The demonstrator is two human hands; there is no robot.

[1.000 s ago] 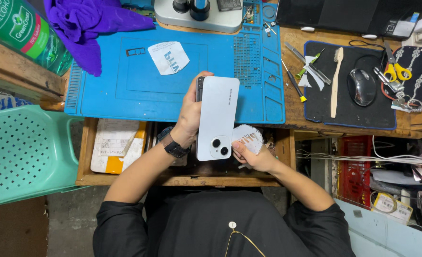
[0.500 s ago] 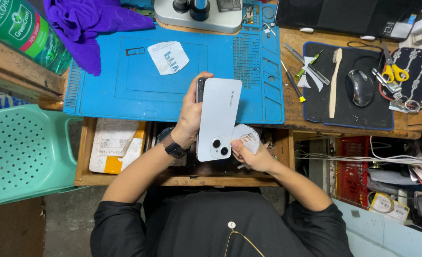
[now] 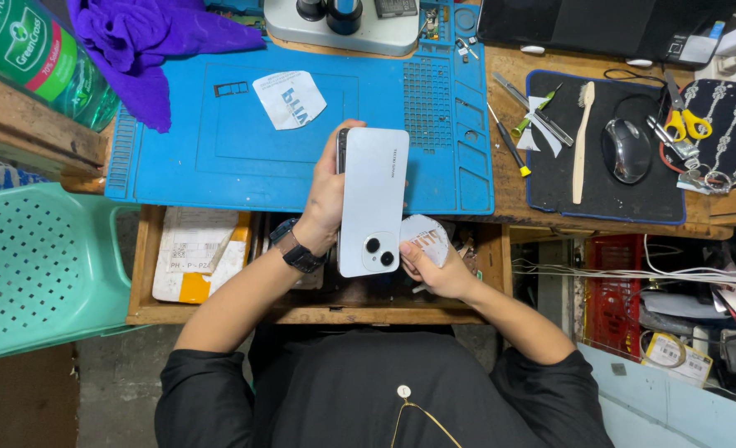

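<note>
At centre frame I see a white phone (image 3: 373,202) held back-side up, its twin camera lenses at the 6 o'clock end, over the near edge of a blue work mat (image 3: 218,141) and an open drawer (image 3: 218,311). My left hand (image 3: 328,192) lies at the phone's 9 o'clock edge, fingers wrapped around that long side and clamped on it; a dark wristwatch (image 3: 297,247) sits below. My right hand (image 3: 434,267) lies at the phone's 5 o'clock corner, closed on a small white card-like piece (image 3: 426,236) just beside the lens end. At 11 o'clock from the phone, a peeled white sticker (image 3: 289,98) rests on the mat. At 2 o'clock, on a black pad (image 3: 633,191) on the desk (image 3: 505,178), lie a brush (image 3: 582,141) and a mouse (image 3: 626,149).
</note>
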